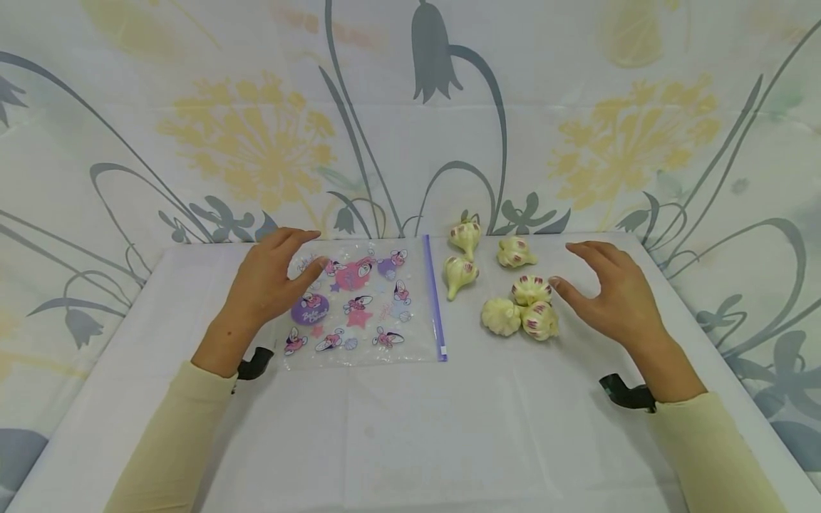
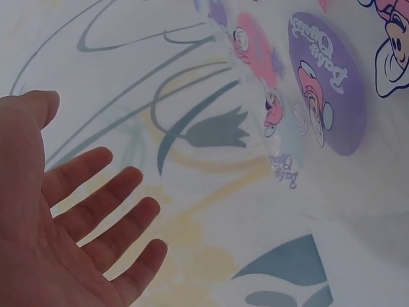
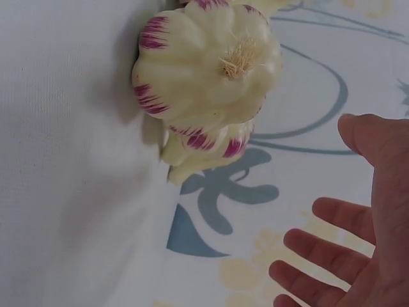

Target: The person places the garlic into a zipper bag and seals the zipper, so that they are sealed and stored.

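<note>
A clear zip bag (image 1: 368, 338) printed with pink and purple cartoon figures lies flat, its purple zip strip (image 1: 434, 299) on the right side. My left hand (image 1: 266, 278) hovers by the bag's left edge and overlaps it in the head view, fingers loosely spread and holding nothing. To the right of the bag, several garlic bulbs with purple streaks lie in loose groups; three sit close together, including a front bulb (image 1: 540, 320) and a paler bulb (image 1: 502, 316). My right hand (image 1: 612, 296) is just right of this cluster, fingers relaxed, thumb nearest the bulbs, nothing in it.
A white cloth covers the table (image 1: 398, 434). Behind it hangs a floral-patterned cloth (image 1: 385, 128). Two more bulbs lie near the zip strip, the nearer bulb (image 1: 460, 274) below the other, and another bulb (image 1: 515, 252) rests towards the back.
</note>
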`<state>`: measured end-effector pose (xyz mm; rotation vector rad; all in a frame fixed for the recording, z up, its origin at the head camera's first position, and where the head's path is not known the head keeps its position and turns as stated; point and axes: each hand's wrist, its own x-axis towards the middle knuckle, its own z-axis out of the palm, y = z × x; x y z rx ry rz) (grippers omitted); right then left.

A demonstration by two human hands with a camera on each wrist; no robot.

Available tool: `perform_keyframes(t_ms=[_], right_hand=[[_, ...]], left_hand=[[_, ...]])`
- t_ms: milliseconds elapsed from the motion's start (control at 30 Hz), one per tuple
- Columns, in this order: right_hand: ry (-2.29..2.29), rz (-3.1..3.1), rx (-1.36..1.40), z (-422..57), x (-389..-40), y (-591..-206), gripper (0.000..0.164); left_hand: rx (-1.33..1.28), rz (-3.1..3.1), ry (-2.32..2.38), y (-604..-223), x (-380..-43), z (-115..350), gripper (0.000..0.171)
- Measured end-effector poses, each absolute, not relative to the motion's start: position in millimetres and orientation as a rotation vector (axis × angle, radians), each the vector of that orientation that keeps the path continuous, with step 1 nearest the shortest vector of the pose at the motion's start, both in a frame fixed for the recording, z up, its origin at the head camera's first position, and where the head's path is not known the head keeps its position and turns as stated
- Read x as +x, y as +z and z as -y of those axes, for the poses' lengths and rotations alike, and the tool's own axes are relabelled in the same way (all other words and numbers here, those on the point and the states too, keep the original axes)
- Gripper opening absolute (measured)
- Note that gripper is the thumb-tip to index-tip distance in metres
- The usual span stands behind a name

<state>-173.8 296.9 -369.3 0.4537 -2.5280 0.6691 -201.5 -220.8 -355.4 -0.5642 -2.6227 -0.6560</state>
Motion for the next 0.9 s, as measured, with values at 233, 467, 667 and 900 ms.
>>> perform_keyframes(t_ms=[233, 467, 667, 900], right_hand=[[0.683, 2.537, 0.465, -292, -172, -369, 0.060], [0.671, 2.531, 0.512, -286, -171, -369, 0.060], [0.680, 2.539, 0.524, -281, -170, -368, 0.060], [0.673, 2.523, 0.578, -277, -170, -370, 0.060]], left_hand=[[-0.609, 2.611, -0.648, -356, -200, 216, 0.051], [-0.641, 2.612, -0.632, -355, -198, 211, 0.051], [-0.653, 2.624, -0.622, -357, -198, 210, 0.051], [-0.712, 2.619, -0.626, -360, -198, 206, 0.051]])
